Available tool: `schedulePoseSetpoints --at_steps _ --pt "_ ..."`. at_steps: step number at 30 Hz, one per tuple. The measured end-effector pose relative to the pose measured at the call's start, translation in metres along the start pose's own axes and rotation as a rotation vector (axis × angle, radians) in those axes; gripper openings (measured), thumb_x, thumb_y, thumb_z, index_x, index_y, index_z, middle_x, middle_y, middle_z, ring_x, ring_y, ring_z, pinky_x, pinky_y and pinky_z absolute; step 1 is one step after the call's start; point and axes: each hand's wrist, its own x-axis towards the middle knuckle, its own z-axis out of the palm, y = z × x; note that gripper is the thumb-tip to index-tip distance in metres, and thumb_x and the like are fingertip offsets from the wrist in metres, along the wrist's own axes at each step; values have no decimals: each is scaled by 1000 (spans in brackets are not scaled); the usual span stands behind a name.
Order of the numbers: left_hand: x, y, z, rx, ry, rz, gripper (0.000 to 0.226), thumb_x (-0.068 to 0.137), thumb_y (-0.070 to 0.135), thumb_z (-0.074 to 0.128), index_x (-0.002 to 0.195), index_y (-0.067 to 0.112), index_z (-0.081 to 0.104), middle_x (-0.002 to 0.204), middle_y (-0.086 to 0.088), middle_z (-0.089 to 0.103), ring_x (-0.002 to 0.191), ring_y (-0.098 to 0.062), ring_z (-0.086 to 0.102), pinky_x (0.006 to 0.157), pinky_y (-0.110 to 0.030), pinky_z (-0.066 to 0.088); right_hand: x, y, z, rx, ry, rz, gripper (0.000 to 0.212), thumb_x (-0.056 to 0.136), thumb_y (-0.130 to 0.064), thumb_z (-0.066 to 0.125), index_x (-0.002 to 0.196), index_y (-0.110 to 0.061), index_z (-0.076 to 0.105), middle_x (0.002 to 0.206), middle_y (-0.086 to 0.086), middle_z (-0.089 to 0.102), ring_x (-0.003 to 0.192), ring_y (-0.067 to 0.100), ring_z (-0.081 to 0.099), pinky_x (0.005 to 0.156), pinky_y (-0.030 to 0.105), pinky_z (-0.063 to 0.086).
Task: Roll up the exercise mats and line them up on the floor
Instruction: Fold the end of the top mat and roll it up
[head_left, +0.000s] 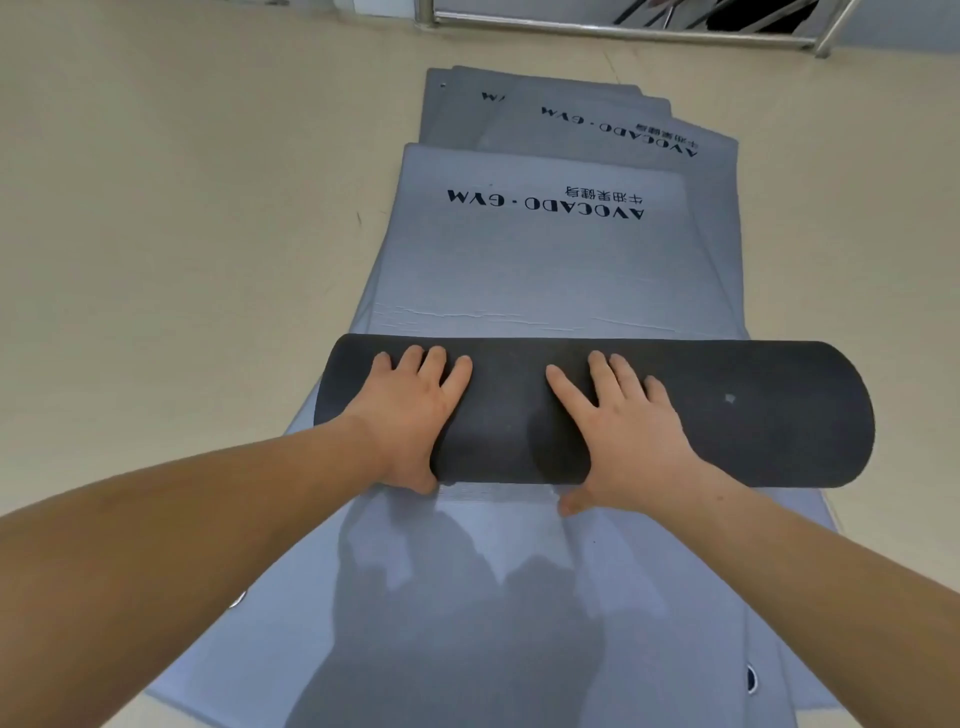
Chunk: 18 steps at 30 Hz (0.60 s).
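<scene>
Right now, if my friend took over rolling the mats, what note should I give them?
Left hand and right hand: both flat on the dark roll, palms pressing, thumbs tucked under its near edge.
The roll lies across the stack of grey mats on the floor.
Done: the top mat is roughly half rolled.
Left: roll on to its printed far end, set the roll on the floor, then roll the remaining mats and line them up.

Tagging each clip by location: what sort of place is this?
Probably a gym or fitness studio: a stack of grey exercise mats printed "AVOCADO GYM" lies on a smooth beige floor, with a metal railing beyond.
</scene>
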Motion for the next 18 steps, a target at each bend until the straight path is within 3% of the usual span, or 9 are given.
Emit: schedulePoseSetpoints --at_steps 4,8,11,14,16,18 --pt "5 -6 -18 -15 -10 31 114 52 65 78 146 22 29 125 -4 52 111 -27 56 88 -44 50 7 8 3 -5 171 -11 133 57 -84 72 162 -39 3 165 13 23 151 33 23 115 51 30" --pt "-9 6 -39 -132 -86 41 93 50 65 79 126 26 43 101 5 58 85 -20 61 71 -37 53 6 24 -15 63 82 -84 131 44 -75 84 153 -42 19 144 2 43 134 27 43 104 49 41" --pt "-29 31 -52 -318 -253 74 85 50 66 84 118 29 48 94 7 63 81 -17 64 75 -39 61 -6 44 -35 130 -172 -165 127 39 -61 94 145 -49 25 132 -9 47 120 23 53 100 46 48" --pt "-41 45 -58 -617 -564 57 76 52 58 94 114 35 57 104 12 70 91 -15 72 83 -39 64 -17 50 -49 239 -453 -167 122 47 -35 100 146 -53 32 140 -13 47 124 22 53 102 46 50" --pt "-42 40 -48 -819 -740 39 69 59 47 99 117 35 63 109 14 75 97 -13 76 89 -36 64 -20 46 -53 225 -461 -161 114 56 -30 96 149 -54 33 145 -8 41 130 23 47 104 48 50" --pt "-40 27 -32 -927 -770 33 67 64 41 99 122 35 66 112 14 78 101 -12 77 96 -36 61 -26 43 -62 194 -331 -168 98 67 -35 91 148 -48 36 138 -6 35 124 22 45 100 48 51"
